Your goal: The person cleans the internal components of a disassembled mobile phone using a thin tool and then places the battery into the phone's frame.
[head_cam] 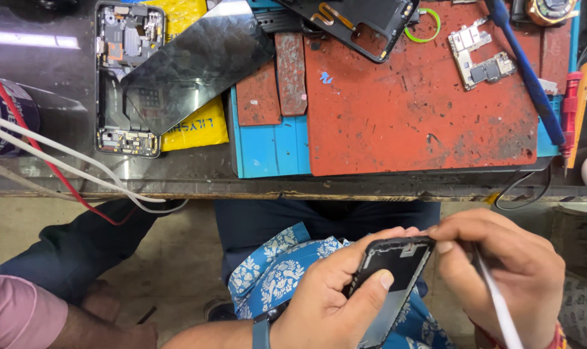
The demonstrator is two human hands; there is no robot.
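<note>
Another person's pink sleeve (19,310) and forearm are sitting at 8 o'clock, low left, apart from the worker's own hands. Above it, white and red cables (61,165) are running across the bench (196,184) edge. At 10 o'clock an opened phone (126,77) is lying on the bench with its insides showing, a dark glass panel (196,64) leaning tilted across it, a yellow packet (199,126) underneath. A blue mat (271,148) is lying just right of that, two small red strips on it.

Centre, at 6 o'clock: the left hand (335,297) is gripping a phone frame (397,278) over the lap, thumb pressing on its dark inner face, fingers wrapped behind; a watch strap (261,329) is showing on the wrist. The phone frame is tilting, top end toward 1 o'clock, well below the bench edge, above a blue patterned cloth (280,271).

At 12 to 1 o'clock a red mat (422,116) is covering the bench, a black phone shell (351,22) and green ring (426,26) at its top edge, a circuit board (481,58) near 1 o'clock, a blue-handled tool (526,71) lying diagonal at 2 o'clock.

At 4 o'clock the right hand (500,271) is closed around a thin white tool (497,304), fingertips touching the phone frame's top corner.
</note>
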